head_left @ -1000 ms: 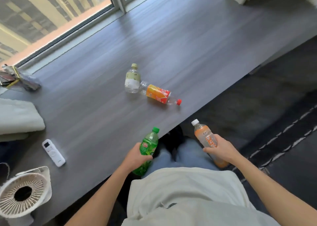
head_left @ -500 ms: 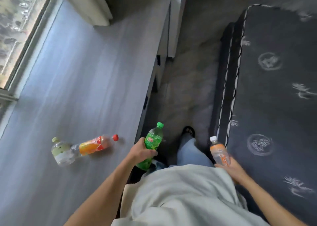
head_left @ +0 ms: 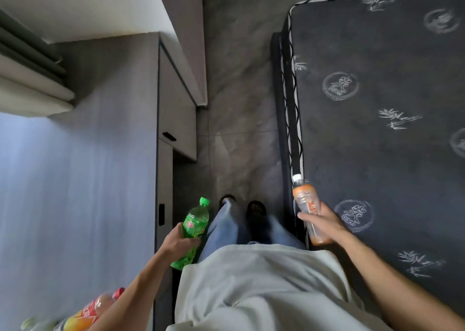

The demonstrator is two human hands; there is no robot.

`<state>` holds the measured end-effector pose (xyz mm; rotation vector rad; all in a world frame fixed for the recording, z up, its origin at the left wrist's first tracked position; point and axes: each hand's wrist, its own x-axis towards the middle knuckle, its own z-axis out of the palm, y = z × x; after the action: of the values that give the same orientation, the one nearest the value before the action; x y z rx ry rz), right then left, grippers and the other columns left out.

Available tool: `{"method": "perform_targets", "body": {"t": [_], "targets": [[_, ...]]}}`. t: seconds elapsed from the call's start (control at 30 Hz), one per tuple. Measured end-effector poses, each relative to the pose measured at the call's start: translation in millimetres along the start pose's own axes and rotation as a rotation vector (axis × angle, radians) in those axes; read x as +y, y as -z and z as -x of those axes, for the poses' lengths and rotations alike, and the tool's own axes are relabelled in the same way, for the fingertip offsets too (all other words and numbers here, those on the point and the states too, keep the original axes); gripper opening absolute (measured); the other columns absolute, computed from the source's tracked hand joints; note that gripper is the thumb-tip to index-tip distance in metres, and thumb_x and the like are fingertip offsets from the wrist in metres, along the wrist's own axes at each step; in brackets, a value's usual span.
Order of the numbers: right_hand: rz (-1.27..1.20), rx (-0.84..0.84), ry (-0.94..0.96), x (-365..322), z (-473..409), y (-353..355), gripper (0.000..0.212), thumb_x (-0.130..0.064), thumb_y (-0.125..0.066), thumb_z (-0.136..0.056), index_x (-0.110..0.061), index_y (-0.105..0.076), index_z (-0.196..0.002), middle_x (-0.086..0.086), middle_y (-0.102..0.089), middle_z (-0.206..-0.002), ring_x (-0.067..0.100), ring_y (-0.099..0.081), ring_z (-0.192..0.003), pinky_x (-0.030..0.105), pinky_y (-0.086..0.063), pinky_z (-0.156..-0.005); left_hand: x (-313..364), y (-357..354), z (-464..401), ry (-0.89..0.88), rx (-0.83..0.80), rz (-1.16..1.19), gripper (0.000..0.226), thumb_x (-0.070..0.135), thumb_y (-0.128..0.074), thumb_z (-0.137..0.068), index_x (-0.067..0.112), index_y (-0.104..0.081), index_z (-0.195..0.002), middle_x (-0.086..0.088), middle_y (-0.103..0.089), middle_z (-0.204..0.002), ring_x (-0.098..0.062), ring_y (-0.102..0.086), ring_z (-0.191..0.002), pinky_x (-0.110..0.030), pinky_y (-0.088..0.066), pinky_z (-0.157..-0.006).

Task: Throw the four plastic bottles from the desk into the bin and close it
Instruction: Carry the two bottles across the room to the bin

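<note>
My left hand (head_left: 177, 241) grips a green plastic bottle (head_left: 193, 230) with a green cap, held just off the desk's right edge above the floor. My right hand (head_left: 324, 224) holds an orange bottle (head_left: 305, 206) with a white cap, beside the dark mattress. Two more bottles lie on the grey desk (head_left: 83, 192) at the bottom left: an orange-red labelled bottle (head_left: 94, 310) with a red cap, and a pale bottle (head_left: 32, 324) cut off by the frame. No bin is in view.
A narrow grey tiled floor strip (head_left: 239, 134) runs ahead between the desk's drawer unit (head_left: 176, 119) and a dark patterned mattress (head_left: 382, 129) on the right. Folded curtain (head_left: 27, 79) hangs at the far left. My feet (head_left: 255, 208) stand in the strip.
The view has swung further right, away from the window. The two bottles left on the desk slid to the bottom-left corner. Both hands keep their bottles; the right one is raised higher.
</note>
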<state>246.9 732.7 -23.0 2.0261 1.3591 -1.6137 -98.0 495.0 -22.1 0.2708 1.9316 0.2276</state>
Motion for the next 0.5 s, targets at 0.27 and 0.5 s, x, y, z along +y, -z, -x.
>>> {"method": "perform_targets", "body": {"t": [0.27,0.5], "targets": [[0.055,-0.018,0.125,-149,-85,27,0.046,-0.045,-0.082,-0.072,-0.03,-0.062,-0.111,-0.002,-0.071,-0.101,0.022,-0.068,-0.094,0.037,-0.053,-0.083,58,49,-58,0.022,-0.092,0.216,0.076,0.033,-0.084,-0.041,-0.008,-0.067,-0.102,-0.026,-0.071,-0.093,-0.035,-0.066,-0.09,-0.066,-0.048,-0.095],[-0.018,0.067,0.006,-205,-133,52,0.04,-0.025,-0.087,-0.073,-0.014,-0.067,-0.106,0.017,-0.074,-0.097,0.036,-0.07,-0.089,0.047,-0.055,-0.084,208,111,-132,0.041,-0.018,-0.043,0.052,0.015,-0.085,-0.074,-0.005,-0.064,-0.118,-0.027,-0.071,-0.111,-0.037,-0.069,-0.102,-0.047,-0.054,-0.091]]}}
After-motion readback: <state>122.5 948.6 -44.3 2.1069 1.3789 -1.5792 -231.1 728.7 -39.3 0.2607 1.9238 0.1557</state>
